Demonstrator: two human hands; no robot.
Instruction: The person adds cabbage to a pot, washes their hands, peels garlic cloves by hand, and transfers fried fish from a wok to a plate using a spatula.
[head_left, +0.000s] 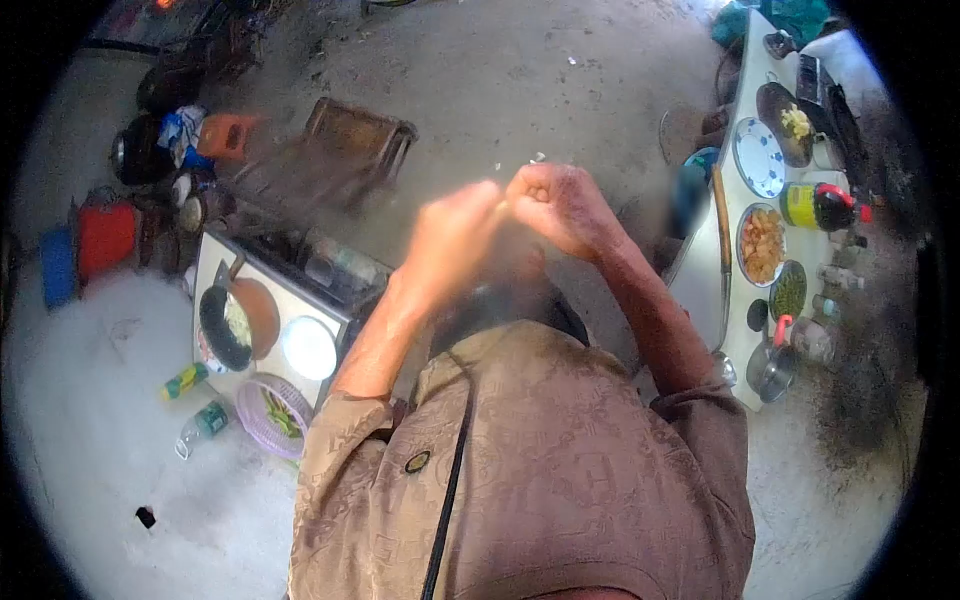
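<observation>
My left hand [458,232] and my right hand [562,208] meet in front of my chest, both closed with curled fingers. Motion blurs the left one. A tiny pale spot shows where the fingertips come together, but I cannot make out what it is. Small white bits [538,157] appear just beyond my knuckles, against the grey floor [480,70].
To the right, a long counter [735,310] carries a blue-patterned plate [759,158], a plate of orange-brown chunks [762,245] and a red-capped bottle [820,207]. On the left stand a white plate [309,348], a purple basket [262,432] and a wooden chair [352,140].
</observation>
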